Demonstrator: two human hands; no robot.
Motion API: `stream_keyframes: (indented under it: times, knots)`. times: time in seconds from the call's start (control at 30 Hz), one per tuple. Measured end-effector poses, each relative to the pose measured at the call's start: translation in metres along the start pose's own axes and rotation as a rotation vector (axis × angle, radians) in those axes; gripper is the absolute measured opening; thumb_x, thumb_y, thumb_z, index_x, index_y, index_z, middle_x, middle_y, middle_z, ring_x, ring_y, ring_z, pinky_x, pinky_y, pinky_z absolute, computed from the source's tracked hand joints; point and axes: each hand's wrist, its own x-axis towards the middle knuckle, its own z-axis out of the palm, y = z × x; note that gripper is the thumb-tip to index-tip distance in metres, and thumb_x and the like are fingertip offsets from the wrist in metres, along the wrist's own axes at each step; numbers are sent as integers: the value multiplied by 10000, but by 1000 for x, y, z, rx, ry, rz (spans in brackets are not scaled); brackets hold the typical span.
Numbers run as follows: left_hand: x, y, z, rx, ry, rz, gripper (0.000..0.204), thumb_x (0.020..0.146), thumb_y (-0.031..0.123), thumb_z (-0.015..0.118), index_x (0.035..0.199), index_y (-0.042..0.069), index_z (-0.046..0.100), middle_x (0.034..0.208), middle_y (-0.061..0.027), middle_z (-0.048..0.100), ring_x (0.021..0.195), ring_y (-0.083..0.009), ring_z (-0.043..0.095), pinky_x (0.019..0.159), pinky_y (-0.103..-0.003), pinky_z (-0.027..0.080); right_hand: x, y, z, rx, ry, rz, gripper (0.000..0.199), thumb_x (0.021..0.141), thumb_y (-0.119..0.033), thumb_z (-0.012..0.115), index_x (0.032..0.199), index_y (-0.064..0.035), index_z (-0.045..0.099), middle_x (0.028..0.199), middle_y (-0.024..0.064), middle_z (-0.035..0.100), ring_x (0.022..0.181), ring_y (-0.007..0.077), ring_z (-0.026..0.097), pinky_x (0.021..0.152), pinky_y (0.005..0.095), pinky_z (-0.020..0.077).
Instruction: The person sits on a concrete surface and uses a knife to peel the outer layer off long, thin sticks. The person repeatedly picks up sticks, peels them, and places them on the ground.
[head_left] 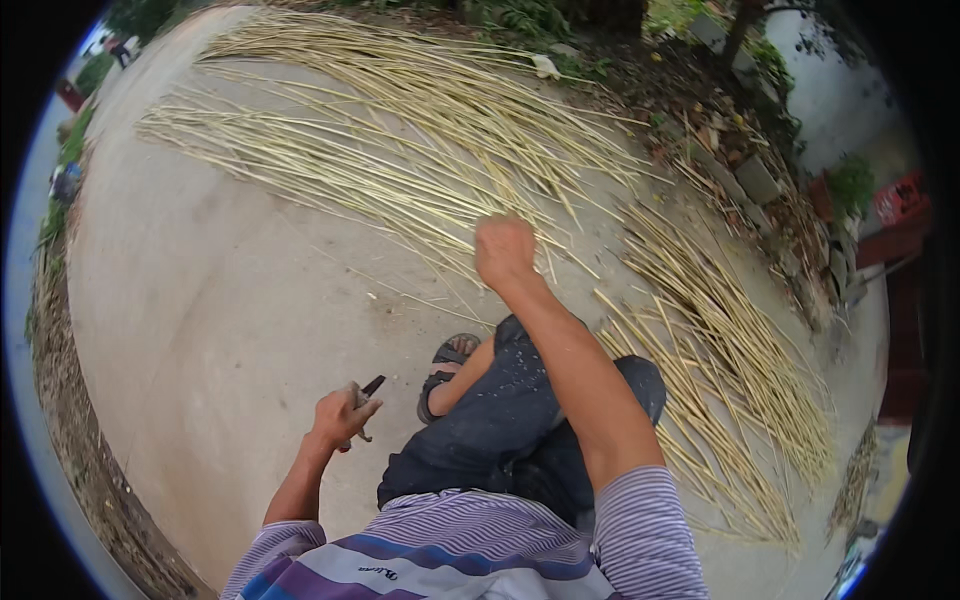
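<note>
My left hand (340, 412) is closed round a small dark-bladed knife (374, 385), out over the bare concrete to the left of my foot. A bit of red shows below the fist, at the handle end. Something greyish covers part of the fingers; I cannot tell what it is. In front of me, my right hand (505, 250) is a fist over the near ends of a spread of long, thin, pale yellow stalks (330, 165). Whether any stalk is inside that fist is hidden by the fingers.
Another long layer of stalks (400, 70) lies behind. Two more heaps of stalks (740, 340) lie to my right. My sandalled foot (445, 375) rests on the concrete ground (220, 330). Bricks and soil (745, 180) border the far right; a red crate (902, 200) stands beyond.
</note>
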Motion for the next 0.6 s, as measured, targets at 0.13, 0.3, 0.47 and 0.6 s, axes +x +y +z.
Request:
stream_keyframes:
  times: [0.13, 0.3, 0.47, 0.6]
  knots:
    - [-4, -9, 28, 15, 52, 32, 370, 819, 329, 733, 798, 10, 547, 706, -146, 637, 654, -337, 630, 628, -429, 491, 31, 17, -20, -109, 314, -35, 140, 695, -113, 715, 835, -96, 713, 891, 72, 663, 1000, 240, 571, 889, 375, 385]
    - [15, -37, 48, -98, -39, 62, 324, 861, 283, 700, 849, 8, 528, 743, -117, 616, 616, -233, 588, 606, -377, 485, -5, 138, -66, -130, 147, 328, 312, 781, -178, 672, 1077, -82, 665, 1102, 101, 647, 1098, 277, 530, 931, 420, 375]
    - [34, -22, 59, -601, -173, -104, 240, 924, 237, 634, 966, 28, 524, 798, -47, 594, 641, -125, 540, 596, -270, 463, -157, 278, -37, 17, -122, 687, 272, 847, -263, 615, 1039, -79, 676, 1056, 156, 675, 1067, 340, 607, 901, 470, 448]
    - [34, 20, 66, -722, -265, -197, 213, 925, 228, 608, 987, 33, 546, 843, -57, 596, 678, -128, 546, 609, -278, 455, -390, 306, 76, 228, 50, 1010, 309, 809, -282, 670, 961, -20, 610, 873, 249, 655, 886, 438, 626, 782, 522, 502]
